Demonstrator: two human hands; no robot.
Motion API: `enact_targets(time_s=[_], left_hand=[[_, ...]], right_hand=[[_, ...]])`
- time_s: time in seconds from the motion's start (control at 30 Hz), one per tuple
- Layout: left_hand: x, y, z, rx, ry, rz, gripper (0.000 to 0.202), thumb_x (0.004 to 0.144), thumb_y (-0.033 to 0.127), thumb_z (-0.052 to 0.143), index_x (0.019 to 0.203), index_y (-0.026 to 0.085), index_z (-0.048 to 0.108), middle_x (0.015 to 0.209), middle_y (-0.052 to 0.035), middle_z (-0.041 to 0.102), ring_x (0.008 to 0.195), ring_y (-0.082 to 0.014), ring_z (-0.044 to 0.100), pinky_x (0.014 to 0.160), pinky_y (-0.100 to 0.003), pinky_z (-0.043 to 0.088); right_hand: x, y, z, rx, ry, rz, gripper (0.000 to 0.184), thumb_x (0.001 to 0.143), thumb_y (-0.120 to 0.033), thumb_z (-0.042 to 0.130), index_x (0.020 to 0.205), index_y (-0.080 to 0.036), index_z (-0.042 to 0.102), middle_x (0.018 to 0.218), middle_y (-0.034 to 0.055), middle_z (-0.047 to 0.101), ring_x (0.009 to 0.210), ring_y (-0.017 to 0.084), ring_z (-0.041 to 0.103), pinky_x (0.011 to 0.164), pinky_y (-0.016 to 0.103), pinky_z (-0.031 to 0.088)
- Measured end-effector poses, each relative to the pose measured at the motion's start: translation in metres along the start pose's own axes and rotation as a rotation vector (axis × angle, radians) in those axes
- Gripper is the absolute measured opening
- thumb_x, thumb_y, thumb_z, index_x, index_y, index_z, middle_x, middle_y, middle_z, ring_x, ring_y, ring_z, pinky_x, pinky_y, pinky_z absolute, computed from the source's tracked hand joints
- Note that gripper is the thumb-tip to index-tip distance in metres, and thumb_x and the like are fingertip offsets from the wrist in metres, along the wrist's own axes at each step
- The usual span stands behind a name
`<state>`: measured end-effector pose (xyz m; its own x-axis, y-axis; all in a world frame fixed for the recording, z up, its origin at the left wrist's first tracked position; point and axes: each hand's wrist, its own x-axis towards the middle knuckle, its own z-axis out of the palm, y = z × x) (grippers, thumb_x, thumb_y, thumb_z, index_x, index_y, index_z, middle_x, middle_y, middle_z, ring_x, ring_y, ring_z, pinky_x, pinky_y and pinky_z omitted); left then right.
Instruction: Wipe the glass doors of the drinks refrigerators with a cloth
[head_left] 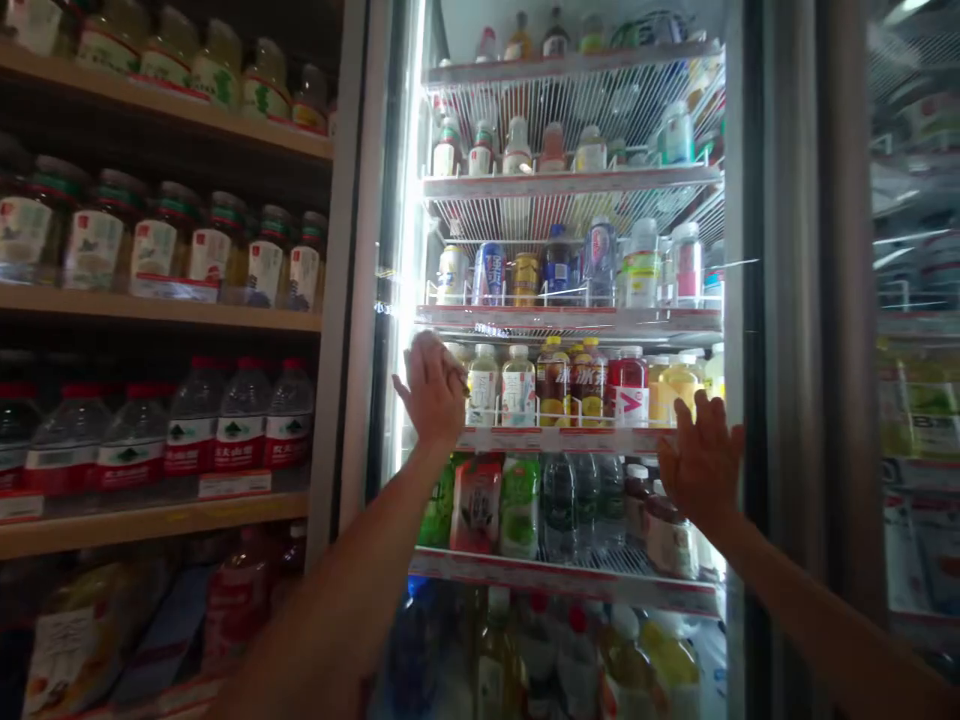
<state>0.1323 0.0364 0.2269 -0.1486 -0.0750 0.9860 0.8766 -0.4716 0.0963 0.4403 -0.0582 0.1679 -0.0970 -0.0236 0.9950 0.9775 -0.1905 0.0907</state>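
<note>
My left hand [433, 400] is raised against the glass door of a lit drinks fridge, near its left edge. Its fingers press on what looks like a pale crumpled cloth [450, 366], blurred and mostly covered by the hand. My right hand [703, 460] is up at the right side of the same door, palm toward the glass and fingers spread, with nothing in it. Behind the glass, between the hands, stands a row of bottles: pale-labelled bottles [518, 386], dark tea bottles with yellow caps [553, 382] and a red bottle [628, 388].
Wooden shelves [161, 303] with jars and red-capped water bottles [196, 415] stand close on the left. Metal door frames [814, 300] border the fridge, and another glass-fronted fridge [919, 400] is at the right. More cans [489, 272] and bottles fill the fridge's wire shelves.
</note>
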Motion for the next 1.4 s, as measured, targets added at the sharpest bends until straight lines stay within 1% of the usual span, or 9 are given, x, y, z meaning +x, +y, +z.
enact_targets(time_s=[0.07, 0.2, 0.4, 0.57, 0.77, 0.93, 1.13, 1.3, 1.4], left_hand=[[-0.007, 0.014, 0.003, -0.013, -0.026, 0.112, 0.049, 0.089, 0.029, 0.033, 0.136, 0.013, 0.035, 0.146, -0.0149, 0.030, 0.138, -0.0258, 0.018, 0.111, -0.051, 0.014], [-0.030, 0.035, 0.006, -0.108, -0.157, 0.694, 0.047, 0.089, 0.031, 0.037, 0.135, 0.024, 0.037, 0.145, -0.0049, 0.035, 0.138, -0.0190, 0.021, 0.113, -0.045, 0.009], [-0.044, 0.004, -0.003, -0.028, 0.096, -0.008, 0.053, 0.088, 0.027, 0.037, 0.139, 0.014, 0.030, 0.145, -0.0155, 0.031, 0.139, -0.0249, 0.016, 0.111, -0.050, 0.008], [-0.071, 0.017, -0.006, -0.114, -0.120, 0.603, 0.050, 0.088, 0.030, 0.039, 0.137, 0.025, 0.033, 0.144, -0.0047, 0.037, 0.139, -0.0179, 0.017, 0.113, -0.043, 0.008], [-0.056, 0.008, -0.007, -0.012, -0.033, 0.035, 0.051, 0.089, 0.027, 0.034, 0.139, 0.016, 0.030, 0.146, -0.0142, 0.028, 0.139, -0.0247, 0.017, 0.111, -0.050, 0.011], [-0.092, 0.025, -0.013, -0.117, -0.201, 0.685, 0.047, 0.087, 0.033, 0.043, 0.133, 0.027, 0.039, 0.143, -0.0043, 0.038, 0.138, -0.0193, 0.020, 0.114, -0.045, 0.006], [-0.125, -0.009, -0.031, 0.037, -0.113, 0.239, 0.044, 0.086, 0.024, 0.043, 0.129, 0.012, 0.044, 0.144, -0.0172, 0.032, 0.140, -0.0234, 0.009, 0.112, -0.047, 0.009], [-0.174, -0.003, -0.041, -0.154, -0.255, 0.795, 0.037, 0.086, 0.031, 0.047, 0.123, 0.030, 0.051, 0.144, 0.0014, 0.035, 0.139, -0.0190, 0.018, 0.114, -0.045, 0.009], [-0.184, -0.032, -0.052, -0.074, -0.264, 0.608, 0.035, 0.086, 0.029, 0.046, 0.120, 0.027, 0.053, 0.142, -0.0031, 0.039, 0.139, -0.0188, 0.014, 0.114, -0.045, 0.007]], right_hand=[[0.000, 0.000, 0.002, 0.006, 0.029, 0.017, 0.057, 0.089, -0.037, 0.032, 0.141, -0.012, 0.028, 0.144, 0.0198, 0.031, 0.135, 0.033, 0.024, 0.103, 0.053, 0.022], [-0.002, 0.009, -0.001, 0.004, 0.005, -0.016, 0.055, 0.089, -0.035, 0.035, 0.141, -0.017, 0.029, 0.145, 0.0166, 0.031, 0.135, 0.031, 0.026, 0.104, 0.051, 0.022], [-0.017, 0.001, -0.009, 0.075, -0.075, -0.011, 0.057, 0.088, -0.034, 0.037, 0.142, -0.018, 0.027, 0.147, 0.0141, 0.029, 0.138, 0.029, 0.019, 0.107, 0.051, 0.020], [-0.026, -0.021, -0.013, 0.143, -0.101, 0.036, 0.060, 0.086, -0.033, 0.039, 0.143, -0.020, 0.023, 0.149, 0.0112, 0.024, 0.138, 0.029, 0.016, 0.109, 0.051, 0.016], [-0.042, -0.021, -0.019, 0.123, -0.078, -0.091, 0.061, 0.086, -0.028, 0.042, 0.143, -0.024, 0.022, 0.151, 0.0092, 0.019, 0.137, 0.028, 0.021, 0.108, 0.051, 0.018], [-0.052, -0.047, -0.022, 0.192, -0.154, -0.238, 0.063, 0.086, -0.025, 0.044, 0.144, -0.025, 0.019, 0.148, 0.0095, 0.029, 0.137, 0.026, 0.023, 0.109, 0.050, 0.020], [-0.070, -0.044, -0.027, 0.149, -0.154, -0.157, 0.062, 0.086, -0.023, 0.043, 0.143, -0.023, 0.020, 0.149, 0.0111, 0.024, 0.138, 0.027, 0.019, 0.109, 0.051, 0.019], [-0.088, -0.065, -0.029, 0.217, -0.214, -0.268, 0.064, 0.084, -0.021, 0.045, 0.143, -0.022, 0.021, 0.149, 0.0107, 0.026, 0.137, 0.027, 0.022, 0.109, 0.052, 0.020], [-0.096, -0.061, -0.032, 0.205, -0.226, -0.224, 0.066, 0.083, -0.020, 0.046, 0.143, -0.023, 0.021, 0.149, 0.0103, 0.023, 0.137, 0.028, 0.022, 0.108, 0.052, 0.022]])
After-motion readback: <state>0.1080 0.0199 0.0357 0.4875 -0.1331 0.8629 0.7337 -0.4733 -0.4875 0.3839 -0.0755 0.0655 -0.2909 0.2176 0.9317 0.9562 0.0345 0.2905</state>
